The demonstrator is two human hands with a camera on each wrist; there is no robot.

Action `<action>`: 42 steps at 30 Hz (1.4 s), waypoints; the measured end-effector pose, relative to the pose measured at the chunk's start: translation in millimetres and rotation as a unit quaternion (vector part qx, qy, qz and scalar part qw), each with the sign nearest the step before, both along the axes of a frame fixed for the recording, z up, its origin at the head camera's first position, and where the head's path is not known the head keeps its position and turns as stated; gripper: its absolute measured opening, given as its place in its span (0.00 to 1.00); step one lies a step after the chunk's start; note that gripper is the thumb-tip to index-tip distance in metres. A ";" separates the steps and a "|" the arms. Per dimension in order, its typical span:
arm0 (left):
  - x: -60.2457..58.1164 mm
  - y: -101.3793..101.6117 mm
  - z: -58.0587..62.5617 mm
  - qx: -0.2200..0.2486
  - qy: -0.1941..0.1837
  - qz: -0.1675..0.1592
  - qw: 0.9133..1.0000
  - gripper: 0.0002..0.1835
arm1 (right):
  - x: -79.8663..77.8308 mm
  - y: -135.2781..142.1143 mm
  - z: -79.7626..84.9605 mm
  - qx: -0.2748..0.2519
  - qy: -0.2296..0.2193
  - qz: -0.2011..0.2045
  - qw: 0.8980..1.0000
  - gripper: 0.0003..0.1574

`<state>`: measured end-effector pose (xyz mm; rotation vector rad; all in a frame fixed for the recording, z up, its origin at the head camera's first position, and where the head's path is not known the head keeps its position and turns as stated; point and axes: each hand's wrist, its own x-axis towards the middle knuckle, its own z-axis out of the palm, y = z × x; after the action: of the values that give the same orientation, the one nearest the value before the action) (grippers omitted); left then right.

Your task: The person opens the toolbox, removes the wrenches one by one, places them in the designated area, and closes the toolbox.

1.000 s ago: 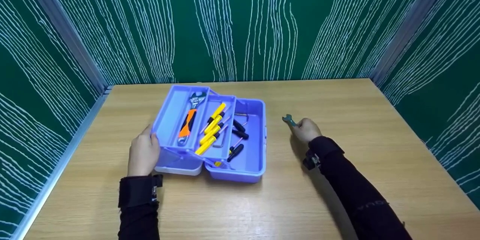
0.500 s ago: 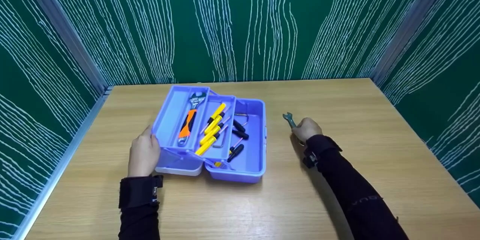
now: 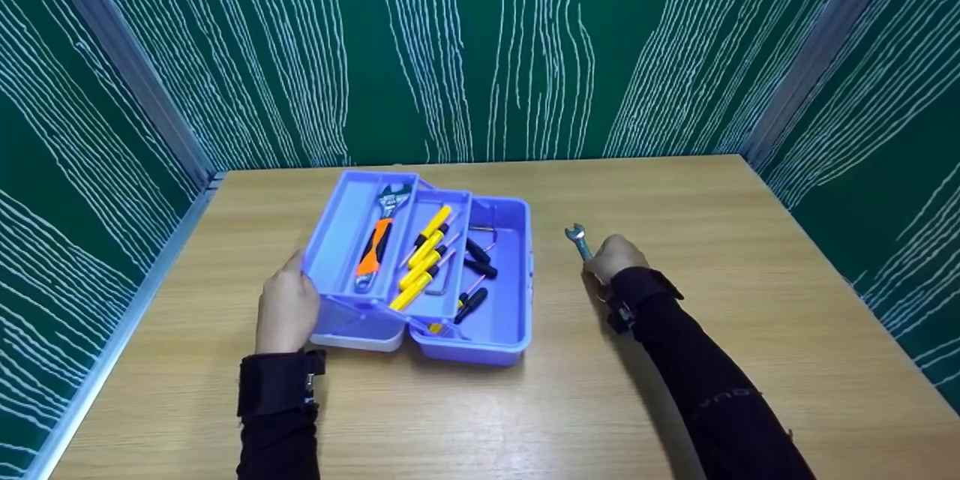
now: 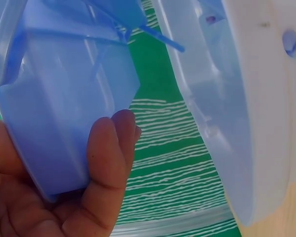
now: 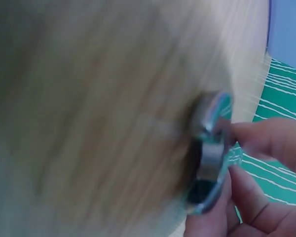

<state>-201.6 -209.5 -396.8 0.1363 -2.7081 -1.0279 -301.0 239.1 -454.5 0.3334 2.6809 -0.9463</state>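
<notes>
Green backdrop point(image 3: 510, 52) with white lines, wood table point(image 3: 750, 277); head view: open purple toolbox point(image 3: 469, 354) left of centre, left hand point(image 3: 288, 311) at its left edge, small wrench point(image 3: 578, 238) right of centre, well apart from the box, long axis running steeply from upper left to lower right, open end poking up-left from the right hand point(image 3: 616, 256), the nearer hand. Left wrist: fingers and thumb curled round the tray point(image 4: 54, 123), lower left. Right wrist: finger and thumb pinching the wrench, right of centre, blurry.
</notes>
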 end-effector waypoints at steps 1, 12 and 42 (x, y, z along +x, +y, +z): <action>0.0 0.1 0.1 0.000 -0.001 0.000 1.000 0.26 | 0.0 0.3 0.0 0.005 0.001 0.003 1.000 0.11; -0.1 0.1 1.0 0.002 -0.006 0.003 1.000 0.26 | -3.3 4.1 -4.1 0.008 0.009 0.003 1.000 0.09; -2.0 0.3 -2.9 0.012 -0.003 0.010 1.000 0.26 | 45.3 -82.3 10.6 -0.229 0.142 0.088 0.959 0.39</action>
<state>-203.7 -209.3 -399.8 0.1707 -2.6942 -1.0561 -255.7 156.9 -443.9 -0.1487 2.5611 -1.6080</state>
